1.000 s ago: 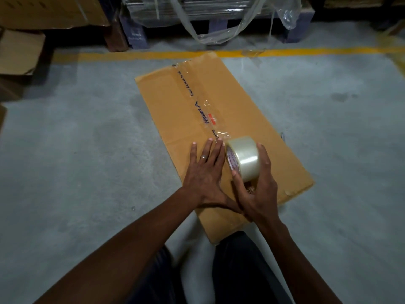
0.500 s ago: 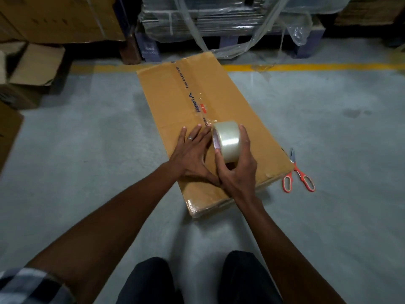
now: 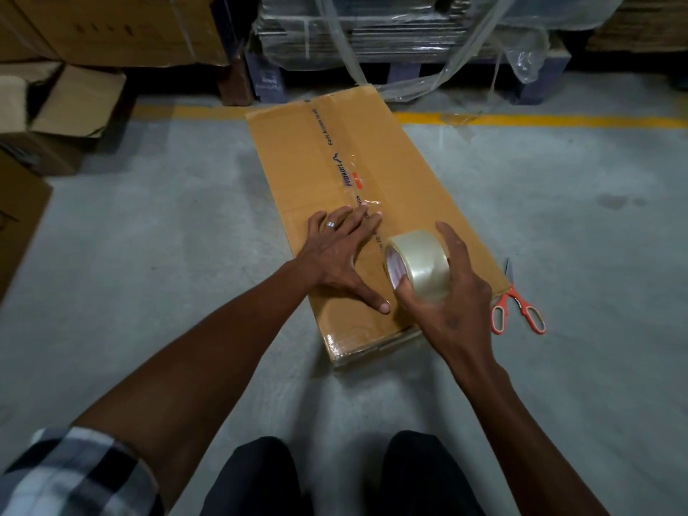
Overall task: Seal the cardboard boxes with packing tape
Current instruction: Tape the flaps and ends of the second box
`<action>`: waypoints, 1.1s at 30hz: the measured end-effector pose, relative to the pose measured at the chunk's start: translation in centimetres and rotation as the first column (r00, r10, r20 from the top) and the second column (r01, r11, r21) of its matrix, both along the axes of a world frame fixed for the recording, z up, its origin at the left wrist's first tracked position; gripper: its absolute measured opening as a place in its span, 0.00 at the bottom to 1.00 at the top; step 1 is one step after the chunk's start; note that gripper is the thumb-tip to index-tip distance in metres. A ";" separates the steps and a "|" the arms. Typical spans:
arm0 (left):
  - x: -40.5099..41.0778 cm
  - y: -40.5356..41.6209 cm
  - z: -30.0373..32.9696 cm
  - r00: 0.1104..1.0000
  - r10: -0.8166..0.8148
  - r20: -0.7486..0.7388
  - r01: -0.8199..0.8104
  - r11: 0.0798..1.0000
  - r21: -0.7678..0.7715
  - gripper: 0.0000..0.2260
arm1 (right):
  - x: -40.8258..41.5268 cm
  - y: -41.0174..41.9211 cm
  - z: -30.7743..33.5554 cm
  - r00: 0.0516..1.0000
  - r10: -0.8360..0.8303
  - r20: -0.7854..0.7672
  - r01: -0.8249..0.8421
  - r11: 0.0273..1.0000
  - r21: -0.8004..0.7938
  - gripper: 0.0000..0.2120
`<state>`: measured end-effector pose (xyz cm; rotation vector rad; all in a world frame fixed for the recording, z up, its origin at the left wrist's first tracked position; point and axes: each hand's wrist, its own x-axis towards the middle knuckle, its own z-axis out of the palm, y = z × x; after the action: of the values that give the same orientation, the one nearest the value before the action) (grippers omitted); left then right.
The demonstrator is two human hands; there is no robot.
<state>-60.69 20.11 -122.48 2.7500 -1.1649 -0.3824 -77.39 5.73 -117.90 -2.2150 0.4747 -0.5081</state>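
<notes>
One scissors [image 3: 518, 306] just R of box [image 3: 298, 150], floor.

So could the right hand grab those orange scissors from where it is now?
Probably yes, but not straight away. The scissors lie in the open on the floor beside the box, just right of the right hand. That hand grips the tape roll, so it must free its fingers first.
</notes>
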 end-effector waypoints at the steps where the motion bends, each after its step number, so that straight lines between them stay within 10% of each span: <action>1: 0.0 0.0 0.1 1.000 0.003 0.003 -0.003 1.000 0.002 0.72 | -0.8 -0.1 0.6 1.000 -0.001 -0.019 0.001 1.000 0.010 0.42; 11: -0.2 0.2 0.1 1.000 0.005 0.001 -0.005 0.999 -0.049 0.68 | -6.2 -1.6 2.1 0.990 0.039 -0.139 -0.058 0.989 -0.138 0.23; 33: 0.0 0.0 -0.2 0.998 -0.061 -0.004 0.061 0.996 0.064 0.65 | -8.1 -2.7 -4.1 0.955 0.126 -0.269 -0.142 0.989 -0.042 0.23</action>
<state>-60.68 20.07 -122.70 2.7719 -1.2601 -0.4373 -85.48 3.01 -121.98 -2.3666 0.4479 -0.1547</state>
